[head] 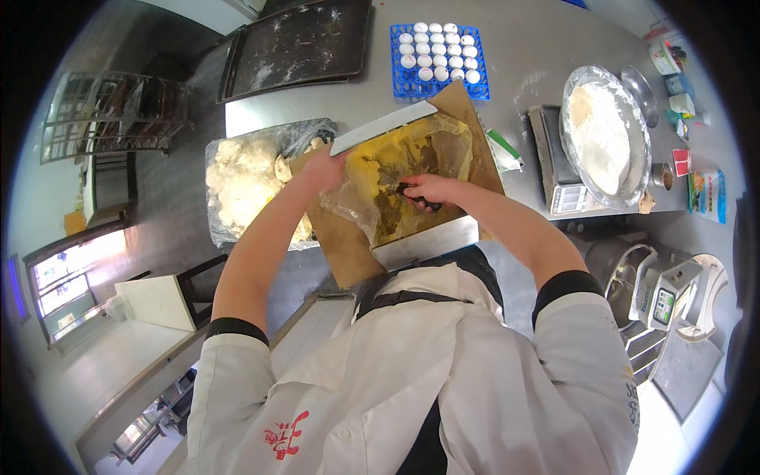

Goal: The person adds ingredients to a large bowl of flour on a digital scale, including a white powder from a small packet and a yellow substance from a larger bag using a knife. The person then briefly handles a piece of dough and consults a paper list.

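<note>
A cardboard box [482, 148] with open flaps is tilted at the table's near edge, lined with clear plastic film [356, 211]. Yellow, butter-like fat [389, 151] is smeared over the film inside it. My left hand [326, 169] grips the box's left edge and the film there. In my right hand [430, 191] is a black-handled tool [432, 205], held inside the box; its working end is hidden. Left of the box, pale dough-like lumps [243, 178] lie in a plastic-lined tray, partly behind my left forearm.
Beyond the box, a blue egg tray [439, 95] holds white eggs. Dark baking trays [297, 47] lie at the back left. At right, a metal bowl [644, 172] of white powder sits on a scale [549, 160]. A mixer-like machine [665, 291] stands near my right side.
</note>
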Action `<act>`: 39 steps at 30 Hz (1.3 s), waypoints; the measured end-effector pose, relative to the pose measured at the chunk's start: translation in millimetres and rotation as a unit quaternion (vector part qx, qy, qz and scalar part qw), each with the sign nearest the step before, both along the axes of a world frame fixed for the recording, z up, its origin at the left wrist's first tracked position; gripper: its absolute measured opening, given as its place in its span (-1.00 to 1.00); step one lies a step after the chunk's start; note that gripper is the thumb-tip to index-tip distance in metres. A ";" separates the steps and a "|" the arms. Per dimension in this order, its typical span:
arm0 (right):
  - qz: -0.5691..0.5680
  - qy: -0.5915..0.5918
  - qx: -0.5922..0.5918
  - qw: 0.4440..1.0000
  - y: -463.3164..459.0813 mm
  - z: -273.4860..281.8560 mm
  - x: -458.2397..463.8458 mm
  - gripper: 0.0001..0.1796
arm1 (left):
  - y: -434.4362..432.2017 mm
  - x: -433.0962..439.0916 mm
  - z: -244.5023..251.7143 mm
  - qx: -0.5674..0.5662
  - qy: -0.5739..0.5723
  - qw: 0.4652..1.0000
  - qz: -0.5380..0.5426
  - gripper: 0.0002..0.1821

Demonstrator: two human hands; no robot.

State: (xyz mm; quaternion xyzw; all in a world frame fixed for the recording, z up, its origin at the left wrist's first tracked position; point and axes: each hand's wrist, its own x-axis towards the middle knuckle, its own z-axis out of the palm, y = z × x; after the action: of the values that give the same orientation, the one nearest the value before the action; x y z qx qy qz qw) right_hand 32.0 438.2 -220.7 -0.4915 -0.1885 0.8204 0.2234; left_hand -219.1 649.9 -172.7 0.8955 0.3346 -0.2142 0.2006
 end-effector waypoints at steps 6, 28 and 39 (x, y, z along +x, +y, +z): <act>-0.018 0.086 -0.012 0.996 -31.9 36.8 10.4 -0.28 | -13.7 -7.7 33.2 0.008 -0.094 0.995 0.030 -0.28; -0.420 0.086 0.140 0.893 -248.1 225.6 78.4 -0.49 | -86.5 -40.8 82.7 0.048 -0.298 0.937 0.178 -0.61; -0.534 -0.057 0.170 0.826 -356.1 240.8 293.3 -0.55 | -192.6 30.5 120.1 0.224 -0.321 0.904 0.171 -0.65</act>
State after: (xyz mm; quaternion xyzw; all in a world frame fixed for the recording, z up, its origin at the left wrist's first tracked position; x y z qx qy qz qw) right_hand 325.3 82.1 20.1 -0.5156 -0.0461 0.4984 0.6954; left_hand -188.6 457.3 -52.6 0.8662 0.4391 0.2033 0.1248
